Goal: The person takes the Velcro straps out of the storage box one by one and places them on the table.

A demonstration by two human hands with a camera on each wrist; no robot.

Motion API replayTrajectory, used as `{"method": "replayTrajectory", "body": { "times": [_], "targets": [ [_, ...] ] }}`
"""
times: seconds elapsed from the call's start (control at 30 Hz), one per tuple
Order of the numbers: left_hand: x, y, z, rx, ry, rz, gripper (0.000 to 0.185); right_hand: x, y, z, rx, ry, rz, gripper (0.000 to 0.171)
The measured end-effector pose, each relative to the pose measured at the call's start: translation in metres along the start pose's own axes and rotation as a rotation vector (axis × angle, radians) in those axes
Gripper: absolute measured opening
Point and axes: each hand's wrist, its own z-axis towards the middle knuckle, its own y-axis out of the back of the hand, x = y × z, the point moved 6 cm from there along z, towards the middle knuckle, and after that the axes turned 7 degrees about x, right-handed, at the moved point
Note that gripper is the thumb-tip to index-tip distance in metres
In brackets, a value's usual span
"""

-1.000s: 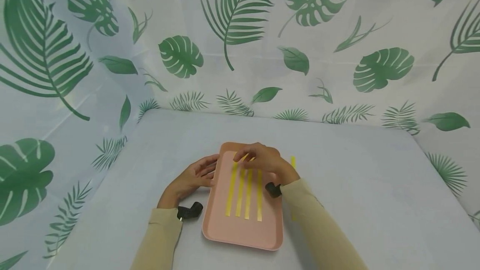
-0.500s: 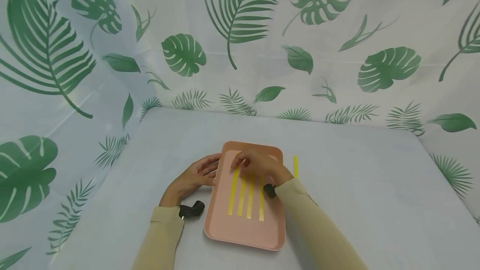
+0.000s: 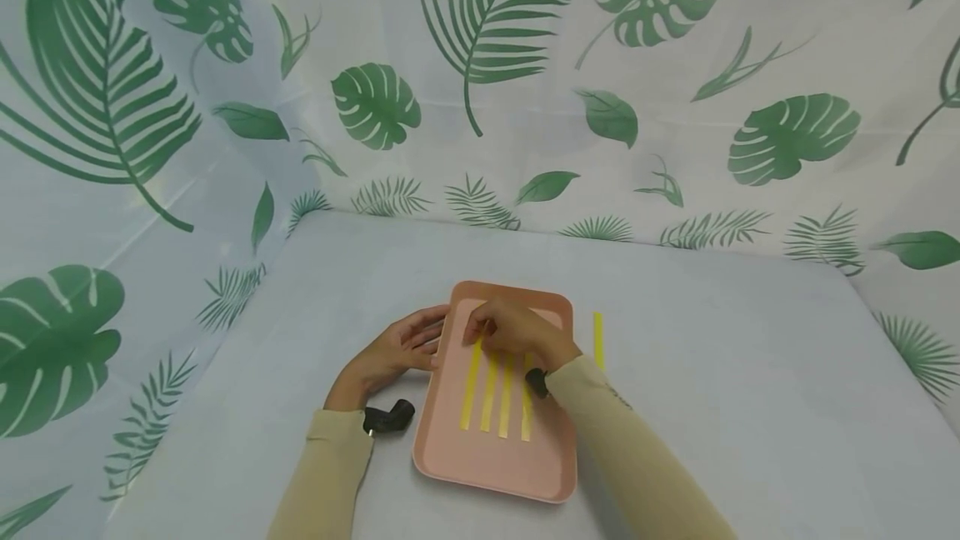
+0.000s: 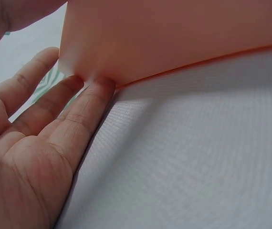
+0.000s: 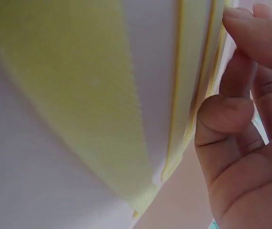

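Note:
A pink tray lies lengthwise before me, with several yellow strips side by side on its floor. My left hand rests at the tray's left side, thumb spread from the other fingers. In the left wrist view its fingertips touch the tray's outer wall. Over the upper part of the tray, my right hand bends its fingers down at the leftmost strip, hiding the strips' far ends. The right wrist view has a gap between thumb and index finger, beside the strips.
One more yellow strip lies on the white tabletop to the right of the tray, partly hidden by my right sleeve. Behind the table hangs a white cloth with green leaves. Each wrist carries a small black device.
My right hand has come down and shifted left and toward me over the tray, its fingers more bent. The left hand keeps its place at the tray. The head view has turned slightly.

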Motion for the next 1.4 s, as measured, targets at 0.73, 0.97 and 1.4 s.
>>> {"method": "replayTrajectory", "body": {
  "times": [0.73,0.97,1.4],
  "targets": [
    [-0.004,-0.003,-0.001,-0.034,0.019,0.032,0.094,0.022,0.011,-0.005,-0.016,0.098,-0.024,0.026],
    [-0.005,-0.004,-0.002,-0.039,0.027,0.041,0.097,0.042,0.025,-0.019,-0.087,0.154,-0.062,0.027],
    [-0.003,-0.004,-0.002,-0.019,0.013,0.011,0.093,0.048,0.040,-0.040,-0.164,0.114,0.069,0.008]
  ]
}}
